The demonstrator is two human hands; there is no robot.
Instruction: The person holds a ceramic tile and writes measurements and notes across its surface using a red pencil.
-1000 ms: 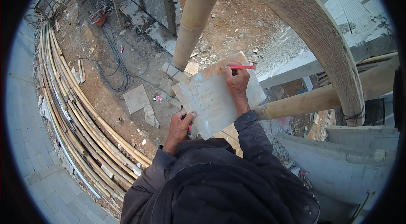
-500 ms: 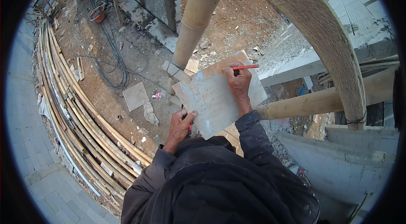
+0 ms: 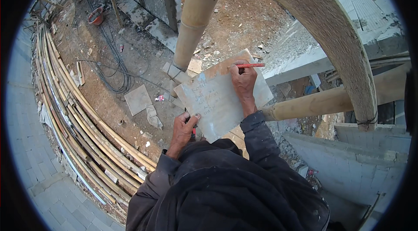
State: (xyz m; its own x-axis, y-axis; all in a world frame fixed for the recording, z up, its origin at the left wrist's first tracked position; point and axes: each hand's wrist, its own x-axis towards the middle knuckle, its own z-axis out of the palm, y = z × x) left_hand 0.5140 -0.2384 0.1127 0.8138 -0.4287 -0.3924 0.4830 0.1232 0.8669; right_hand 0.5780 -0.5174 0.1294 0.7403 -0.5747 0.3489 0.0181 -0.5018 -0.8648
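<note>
A flat, pale square board [image 3: 213, 115], like a tile or panel, is tilted in front of me, with handwriting and blue and rusty smears on its face. My left hand [image 3: 179, 133] is closed on its near left edge, thumb on top and fingers mostly hidden. A red-and-black item [image 3: 193, 133] peeks out beside that hand; its kind is unclear. Over the board's far right part, my right hand [image 3: 244, 85] is closed round a red pencil [image 3: 256, 65]. The pencil's tip end is at the board's surface, partly covered by the fingers.
A thick bamboo pole [image 3: 198, 17] stands beyond the board, and another bamboo pole [image 3: 318, 105] lies right. A curved wooden beam [image 3: 331, 22] arches overhead at right. Long bamboo poles [image 3: 82, 126] lie left, near a coiled cable [image 3: 122, 80], a loose tile [image 3: 136, 100] and an orange bucket [image 3: 96, 16].
My right hand and pencil have shifted very slightly left and up across the view, together with the board. Both holds stay the same.
</note>
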